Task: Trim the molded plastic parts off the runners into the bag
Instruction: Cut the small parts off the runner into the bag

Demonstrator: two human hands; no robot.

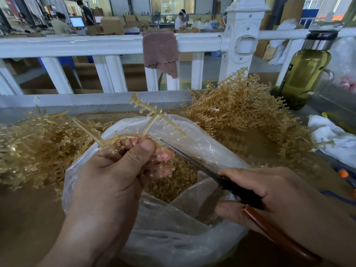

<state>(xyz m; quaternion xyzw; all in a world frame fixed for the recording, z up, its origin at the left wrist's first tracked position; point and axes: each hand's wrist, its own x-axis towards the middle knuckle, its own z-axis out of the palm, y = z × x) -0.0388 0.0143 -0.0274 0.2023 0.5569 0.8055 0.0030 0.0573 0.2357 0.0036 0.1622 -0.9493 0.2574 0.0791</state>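
My left hand (113,170) grips a translucent amber runner (154,116) with small molded parts on its branches, held above the open clear plastic bag (208,149). My right hand (285,197) holds scissors (194,160) with red-brown handles. The dark blades point up-left, and their tip reaches the runner beside my left thumb. Inside the bag lies a heap of small amber trimmed parts (179,180).
A pile of amber runners (240,112) lies at the right and another pile (32,143) at the left on the brown table. A white railing (107,45) with a brown cloth (160,51) runs behind. A bottle of green liquid (302,76) and white rag (331,135) sit far right.
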